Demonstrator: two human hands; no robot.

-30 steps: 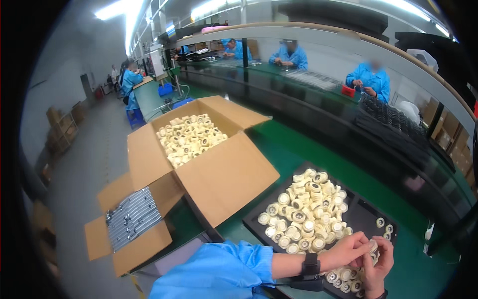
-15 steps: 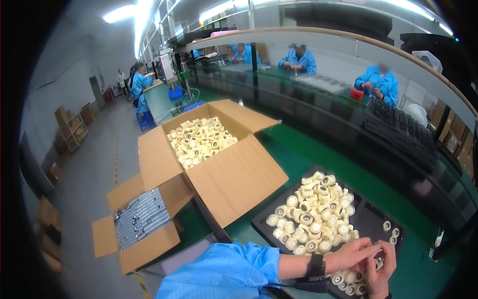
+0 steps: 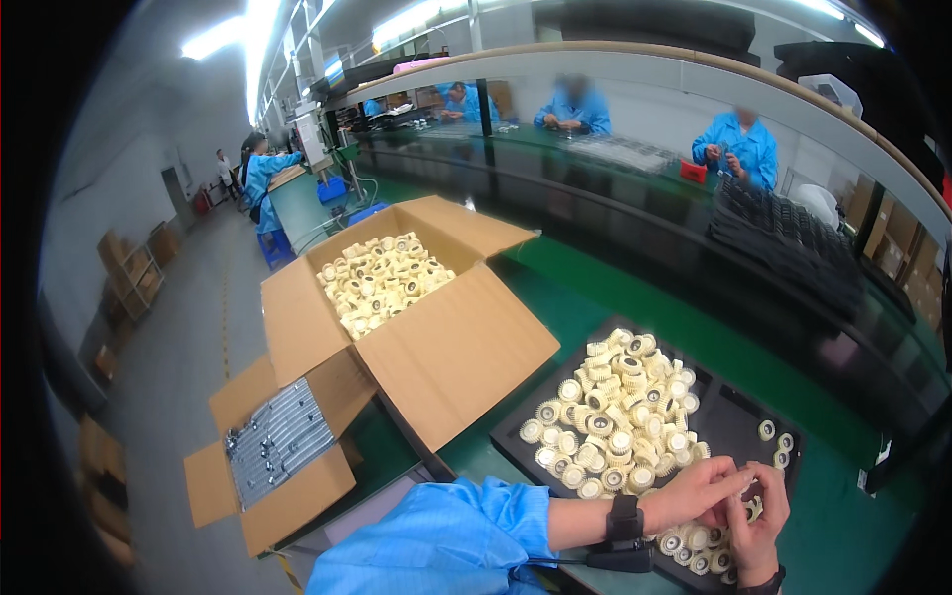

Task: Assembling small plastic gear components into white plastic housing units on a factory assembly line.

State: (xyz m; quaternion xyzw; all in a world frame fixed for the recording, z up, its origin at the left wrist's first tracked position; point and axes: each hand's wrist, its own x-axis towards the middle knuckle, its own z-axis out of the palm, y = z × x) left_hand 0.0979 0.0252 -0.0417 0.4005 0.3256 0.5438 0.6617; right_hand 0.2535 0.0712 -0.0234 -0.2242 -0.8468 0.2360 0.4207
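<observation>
Cream plastic gears (image 3: 617,421) lie heaped at ten o'clock from the hands in a black tray (image 3: 729,409), which presumably keeps such round pieces from rolling across the green bench (image 3: 595,278). More gears sit at seven o'clock, while a sparse group of gears (image 3: 767,429) lies apart at one o'clock; the gap sets it off from the heap.

Both hands work above the tray, probably so that anything dropped lands among the rest. The left hand (image 3: 697,491) reaches across with thumb and forefinger drawn nearly together; the right hand (image 3: 759,521) curls upward to meet it, fingers bent and thumb raised — a posture that suits bracing something small. Their tips cover whatever lies between, so I cannot tell how tightly either is closed, or on what.

Farther out at ten o'clock, a large carton (image 3: 456,347) holds loose gears (image 3: 382,283), its flaps folded outward, which leaves the top easy to reach into. Around nine o'clock, a smaller carton (image 3: 297,501) stands open too — silvery, ridged contents (image 3: 283,431) inside, their kind unclear.
</observation>
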